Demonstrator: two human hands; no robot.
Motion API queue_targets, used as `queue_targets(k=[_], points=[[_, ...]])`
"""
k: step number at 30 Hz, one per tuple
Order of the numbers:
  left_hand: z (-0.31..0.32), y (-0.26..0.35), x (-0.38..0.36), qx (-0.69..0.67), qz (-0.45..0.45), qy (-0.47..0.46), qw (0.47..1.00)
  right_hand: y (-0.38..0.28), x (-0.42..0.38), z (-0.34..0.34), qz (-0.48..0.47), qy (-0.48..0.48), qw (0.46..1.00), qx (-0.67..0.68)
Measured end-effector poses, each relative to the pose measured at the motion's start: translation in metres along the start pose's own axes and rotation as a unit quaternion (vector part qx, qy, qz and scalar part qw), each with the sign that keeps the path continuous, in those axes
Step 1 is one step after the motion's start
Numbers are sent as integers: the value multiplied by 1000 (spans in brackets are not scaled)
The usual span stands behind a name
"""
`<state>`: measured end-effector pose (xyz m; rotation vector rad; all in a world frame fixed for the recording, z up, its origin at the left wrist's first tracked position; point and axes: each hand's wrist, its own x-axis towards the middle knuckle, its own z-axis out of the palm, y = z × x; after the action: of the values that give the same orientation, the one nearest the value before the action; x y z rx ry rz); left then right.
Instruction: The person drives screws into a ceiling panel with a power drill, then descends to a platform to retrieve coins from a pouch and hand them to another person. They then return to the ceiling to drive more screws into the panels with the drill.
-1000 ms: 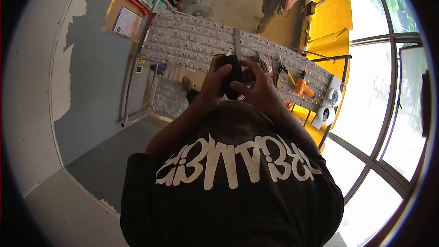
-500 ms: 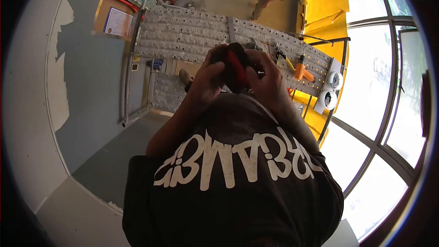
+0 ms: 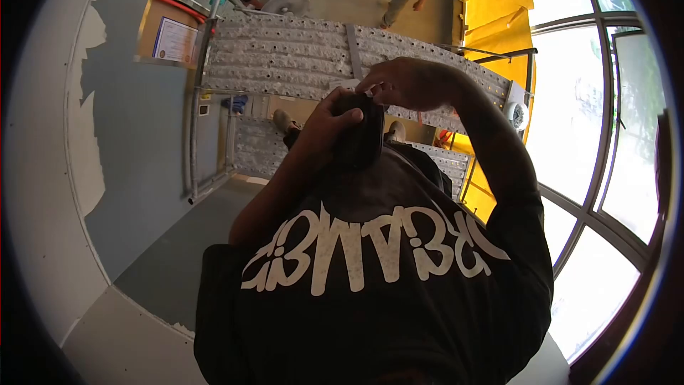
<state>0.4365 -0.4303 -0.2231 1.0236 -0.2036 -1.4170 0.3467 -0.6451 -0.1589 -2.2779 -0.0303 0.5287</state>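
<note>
My left hand is closed around a dark, palm-sized object, held upright in front of my chest, over my black shirt with white lettering. My right hand is raised just above it, fingers curled, its fingertips pinched together at the object's top edge. Whether they grip the object or some small part of it I cannot tell. My right forearm crosses in front of the scaffold plank below me.
The perforated metal scaffold plank runs across below, with a second lower deck under it. A white round fixture lies at the plank's right end. Two other people and a white fan are on the floor beyond. Large windows fill the right side.
My right hand has left the side of the dark object and risen above it, now covering the orange drill and pliers on the plank. The object's red side no longer shows.
</note>
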Motion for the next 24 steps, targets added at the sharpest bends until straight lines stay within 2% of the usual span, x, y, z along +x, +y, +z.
queue_targets(k=[3, 6, 9, 12, 15, 19, 21, 23, 24], points=[[-6, -1, 5, 73, 0, -25, 997, 1, 8, -14, 52, -118, 986, 108], [-1, 3, 6, 103, -31, -25, 994, 8, 14, -17, 45, -148, 985, 77], [-10, -7, 12, 84, -1, -55, 995, 3, 15, -23, 41, -143, 989, -10], [-9, -12, 13, 3, -12, -8, 1000, -10, 5, -17, -27, -29, 997, -65], [-9, -16, 20, -21, 3, 30, 999, -30, -8, -6, -23, 73, 973, -220], [-3, -8, 24, -74, -4, 97, 993, -56, -27, 6, -49, 115, 944, -304], [-3, -1, 28, -111, -11, 122, 986, -61, -34, 25, -62, 130, 944, -296], [-14, -5, 39, -167, 6, 86, 982, -66, -35, 50, -73, 136, 950, -271], [-20, -9, 44, -194, 15, 67, 979, -70, -34, 58, -39, 126, 953, -273]])
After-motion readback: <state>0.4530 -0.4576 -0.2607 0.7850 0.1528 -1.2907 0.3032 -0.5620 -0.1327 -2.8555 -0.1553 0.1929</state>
